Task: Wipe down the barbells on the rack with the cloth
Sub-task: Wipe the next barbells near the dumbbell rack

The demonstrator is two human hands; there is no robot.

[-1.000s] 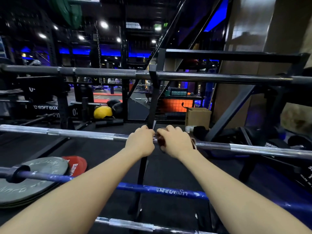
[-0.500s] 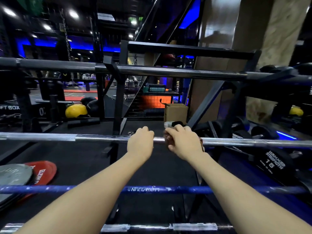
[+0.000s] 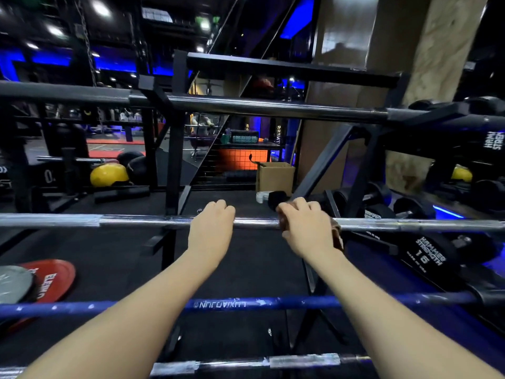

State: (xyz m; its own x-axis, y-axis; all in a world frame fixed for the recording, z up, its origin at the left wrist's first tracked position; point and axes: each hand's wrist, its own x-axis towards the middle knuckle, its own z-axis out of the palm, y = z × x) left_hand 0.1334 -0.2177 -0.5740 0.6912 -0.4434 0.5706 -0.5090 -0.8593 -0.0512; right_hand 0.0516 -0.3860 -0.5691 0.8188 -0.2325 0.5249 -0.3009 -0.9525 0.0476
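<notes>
Reaching over the nearest bars, we pass first a taped silver bar (image 3: 246, 363) lowest in view, then the blue barbell (image 3: 246, 303) beneath our forearms; neither is being touched. Beyond them, both hands sit on the chrome barbell (image 3: 136, 221), which is the one being wiped. Our left hand (image 3: 211, 228) curls over the shaft, steadying it. Just to its right, with a short bare stretch of bar between, our right hand (image 3: 307, 231) grips the bar through the cloth (image 3: 337, 232) (only a brown edge shows under the palm). We judge this to be mid-wipe on this bar. Next, the right hand likely needs to slide the cloth along toward the right end, keeping it wrapped around the shaft. Beyond the hands, the dark upper barbell (image 3: 273, 108) awaits.
</notes>
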